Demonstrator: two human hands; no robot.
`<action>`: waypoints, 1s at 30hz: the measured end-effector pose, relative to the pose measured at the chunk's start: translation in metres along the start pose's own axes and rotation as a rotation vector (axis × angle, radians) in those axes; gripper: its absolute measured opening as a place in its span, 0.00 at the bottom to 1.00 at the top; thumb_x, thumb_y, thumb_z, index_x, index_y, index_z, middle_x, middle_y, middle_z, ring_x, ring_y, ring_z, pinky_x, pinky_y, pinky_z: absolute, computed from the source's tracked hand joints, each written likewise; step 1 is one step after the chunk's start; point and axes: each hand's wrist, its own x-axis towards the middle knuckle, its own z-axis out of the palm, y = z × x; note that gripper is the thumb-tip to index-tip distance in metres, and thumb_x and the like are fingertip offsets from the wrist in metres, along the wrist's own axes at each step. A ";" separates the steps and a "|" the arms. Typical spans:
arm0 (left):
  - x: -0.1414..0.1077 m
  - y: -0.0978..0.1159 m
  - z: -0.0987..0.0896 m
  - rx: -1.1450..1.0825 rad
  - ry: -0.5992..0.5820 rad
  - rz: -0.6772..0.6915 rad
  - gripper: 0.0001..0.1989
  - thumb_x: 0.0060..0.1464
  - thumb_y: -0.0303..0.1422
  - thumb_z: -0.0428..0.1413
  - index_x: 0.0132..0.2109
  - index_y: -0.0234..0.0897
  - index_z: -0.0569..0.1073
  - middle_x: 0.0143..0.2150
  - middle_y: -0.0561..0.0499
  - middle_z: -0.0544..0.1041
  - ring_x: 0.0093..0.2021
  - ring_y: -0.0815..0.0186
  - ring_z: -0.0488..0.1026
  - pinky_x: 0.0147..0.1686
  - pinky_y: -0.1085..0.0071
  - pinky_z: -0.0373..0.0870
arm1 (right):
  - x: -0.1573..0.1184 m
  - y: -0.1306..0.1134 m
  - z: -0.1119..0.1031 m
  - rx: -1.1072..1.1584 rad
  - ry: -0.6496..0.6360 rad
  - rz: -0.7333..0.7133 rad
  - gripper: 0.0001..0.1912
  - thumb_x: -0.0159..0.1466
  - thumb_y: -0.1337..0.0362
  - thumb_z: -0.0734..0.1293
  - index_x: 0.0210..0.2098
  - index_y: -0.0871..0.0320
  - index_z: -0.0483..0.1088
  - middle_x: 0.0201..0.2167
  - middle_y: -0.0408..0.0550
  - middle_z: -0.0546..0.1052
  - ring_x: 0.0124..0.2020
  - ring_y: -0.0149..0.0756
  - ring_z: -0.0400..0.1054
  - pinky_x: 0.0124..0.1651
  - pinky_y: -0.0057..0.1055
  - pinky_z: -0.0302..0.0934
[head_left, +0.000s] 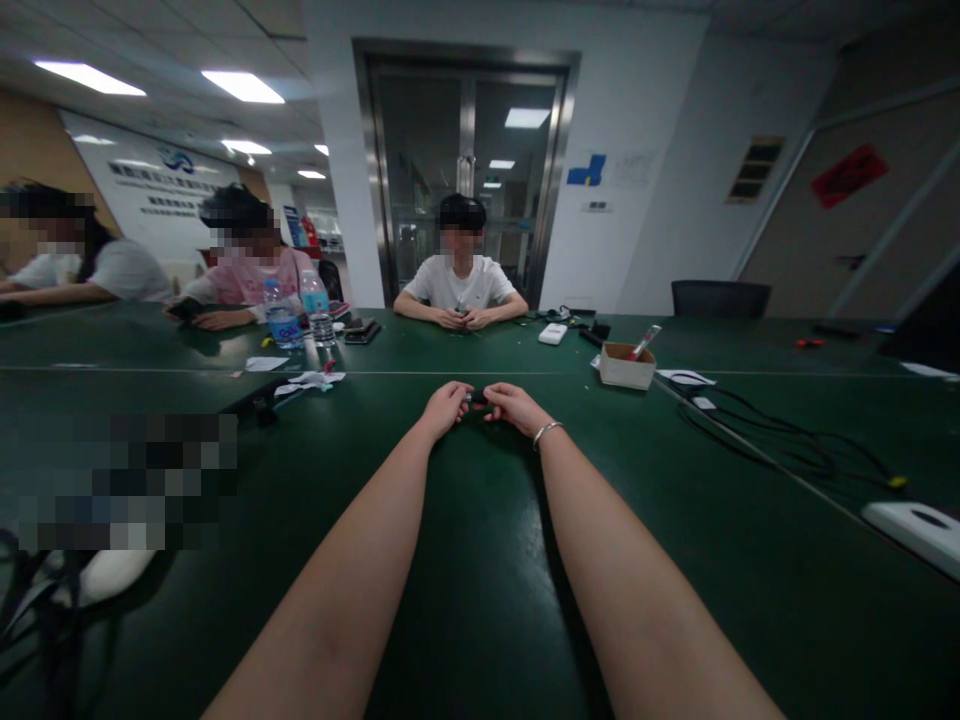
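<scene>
Both my arms stretch forward over the green table (480, 560). Between my fingertips is a small dark cylindrical object (478, 397) with a silvery part at its left end; its exact kind is too small to make out. My left hand (448, 408) is closed, pinching the silvery end. My right hand (516, 408), with a silver bangle (547, 433) at the wrist, is closed on the black end. The hands are close together, just above or resting on the tabletop; I cannot tell which.
A small cardboard box (627, 368) stands right of my hands, with black cables (795, 430) beyond it. Water bottles (282, 318) and paper scraps (307, 382) lie to the left. A person (461, 280) sits opposite; others sit at far left.
</scene>
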 end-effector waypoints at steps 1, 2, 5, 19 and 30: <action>0.000 0.000 0.000 0.003 0.001 0.005 0.12 0.58 0.30 0.48 0.44 0.32 0.72 0.25 0.53 0.68 0.22 0.74 0.64 0.20 0.78 0.61 | 0.000 0.000 0.000 -0.002 0.002 0.000 0.04 0.63 0.69 0.67 0.33 0.62 0.68 0.24 0.45 0.78 0.14 0.20 0.62 0.29 0.24 0.71; 0.000 0.000 0.000 0.000 0.006 0.006 0.11 0.57 0.30 0.48 0.44 0.33 0.73 0.26 0.53 0.69 0.22 0.74 0.64 0.21 0.78 0.62 | 0.001 0.000 0.000 -0.003 0.004 -0.001 0.04 0.64 0.69 0.67 0.33 0.62 0.68 0.24 0.45 0.78 0.14 0.20 0.61 0.29 0.24 0.71; 0.000 0.001 0.001 -0.012 0.011 0.000 0.11 0.57 0.32 0.48 0.43 0.33 0.73 0.25 0.53 0.68 0.22 0.73 0.64 0.21 0.78 0.62 | 0.002 0.000 0.001 -0.012 0.005 0.007 0.03 0.65 0.70 0.65 0.33 0.62 0.68 0.24 0.46 0.78 0.14 0.21 0.61 0.29 0.25 0.71; -0.001 0.000 0.002 -0.027 0.028 -0.001 0.09 0.57 0.32 0.50 0.40 0.33 0.72 0.26 0.53 0.69 0.23 0.73 0.66 0.21 0.78 0.63 | 0.008 0.006 -0.002 -0.129 0.031 -0.014 0.07 0.66 0.64 0.65 0.33 0.62 0.68 0.23 0.47 0.78 0.14 0.21 0.64 0.27 0.21 0.69; 0.000 -0.001 0.002 0.001 0.030 -0.018 0.08 0.57 0.28 0.49 0.40 0.32 0.73 0.25 0.54 0.69 0.22 0.74 0.66 0.24 0.78 0.64 | 0.009 0.009 -0.004 -0.143 0.026 -0.036 0.07 0.65 0.63 0.66 0.34 0.62 0.68 0.23 0.46 0.78 0.15 0.22 0.65 0.25 0.19 0.68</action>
